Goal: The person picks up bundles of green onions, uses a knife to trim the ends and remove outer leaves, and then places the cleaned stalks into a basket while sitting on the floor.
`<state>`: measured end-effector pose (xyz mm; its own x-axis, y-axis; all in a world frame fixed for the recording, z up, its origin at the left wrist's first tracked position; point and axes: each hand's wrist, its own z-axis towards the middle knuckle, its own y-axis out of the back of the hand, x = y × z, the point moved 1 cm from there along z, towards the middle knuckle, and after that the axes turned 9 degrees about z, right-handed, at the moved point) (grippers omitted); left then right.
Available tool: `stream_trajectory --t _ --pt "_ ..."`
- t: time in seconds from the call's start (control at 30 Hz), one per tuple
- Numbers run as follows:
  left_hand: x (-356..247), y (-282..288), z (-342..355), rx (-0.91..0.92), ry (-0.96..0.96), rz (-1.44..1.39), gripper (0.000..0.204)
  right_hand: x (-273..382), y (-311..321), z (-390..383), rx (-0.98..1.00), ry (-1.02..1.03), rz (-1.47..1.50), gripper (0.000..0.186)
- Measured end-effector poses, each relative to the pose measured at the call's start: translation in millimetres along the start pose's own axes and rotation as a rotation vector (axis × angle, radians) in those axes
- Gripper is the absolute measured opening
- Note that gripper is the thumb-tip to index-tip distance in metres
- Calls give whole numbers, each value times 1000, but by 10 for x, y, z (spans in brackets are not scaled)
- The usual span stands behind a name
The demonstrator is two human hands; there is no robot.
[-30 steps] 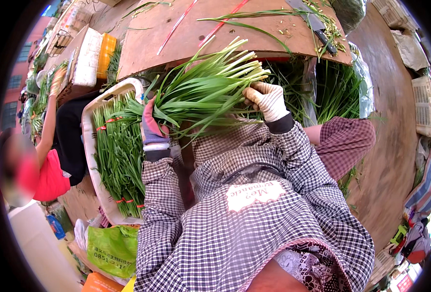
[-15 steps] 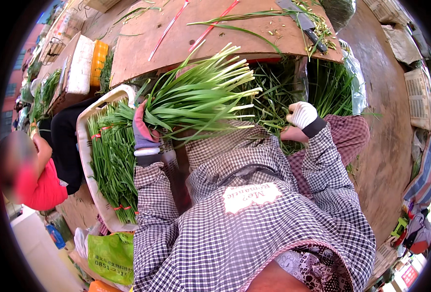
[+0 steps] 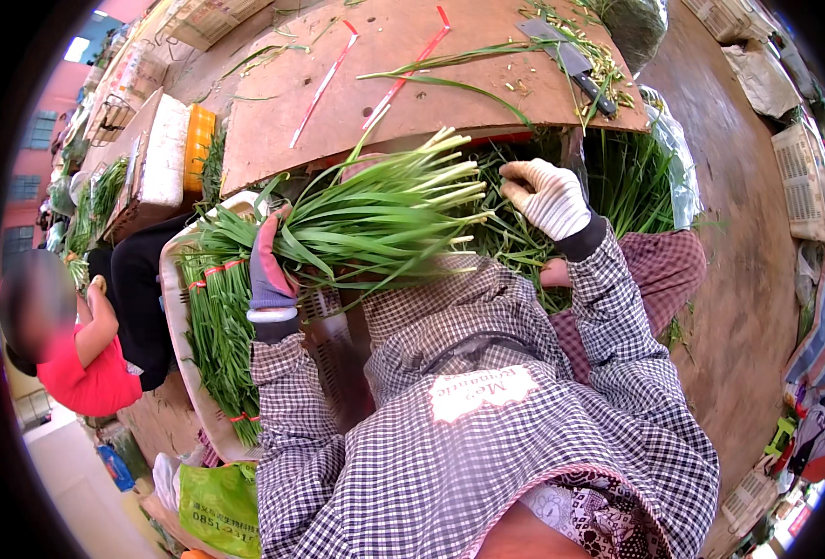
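My left hand (image 3: pixel 268 265), in a pink and purple glove, is closed around a loose bunch of garlic chives (image 3: pixel 361 224). Their pale stalk ends fan out toward the right, over my lap. To the right of those ends is my right hand (image 3: pixel 552 197), in a whitish glove. Its fingers are curled with the tips close together, and whatever they pinch, if anything, is too small to make out. Loose green leaves (image 3: pixel 515 247) lie in a heap beneath it. By my left forearm, a white plastic crate (image 3: pixel 177 317) holds chive bundles (image 3: pixel 218 340) tied with red bands.
Ahead stands a wooden board (image 3: pixel 338 70) bearing two red-and-white strips (image 3: pixel 403 82), trimmings and a cleaver (image 3: pixel 571 61). More greens (image 3: pixel 631 182) sit in clear plastic under its right end. A person in red (image 3: pixel 86 359) sits at left, above a green bag (image 3: pixel 218 508).
My right hand has risen and moved left, closer to the stalk ends, its fingers reaching farther forward. The bunch stays in my left hand. My view has shifted slightly.
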<state>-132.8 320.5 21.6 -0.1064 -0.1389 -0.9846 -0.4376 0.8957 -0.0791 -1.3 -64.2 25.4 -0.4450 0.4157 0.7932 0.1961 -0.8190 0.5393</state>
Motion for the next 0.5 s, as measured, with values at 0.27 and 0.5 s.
stream_trajectory --t 0.27,0.5 --pt "-809 -776 -106 148 -109 -127 27 927 -365 676 104 263 48 88" --pt "-1356 -1307 -7 359 -359 4 36 1394 -694 850 61 460 312 76"
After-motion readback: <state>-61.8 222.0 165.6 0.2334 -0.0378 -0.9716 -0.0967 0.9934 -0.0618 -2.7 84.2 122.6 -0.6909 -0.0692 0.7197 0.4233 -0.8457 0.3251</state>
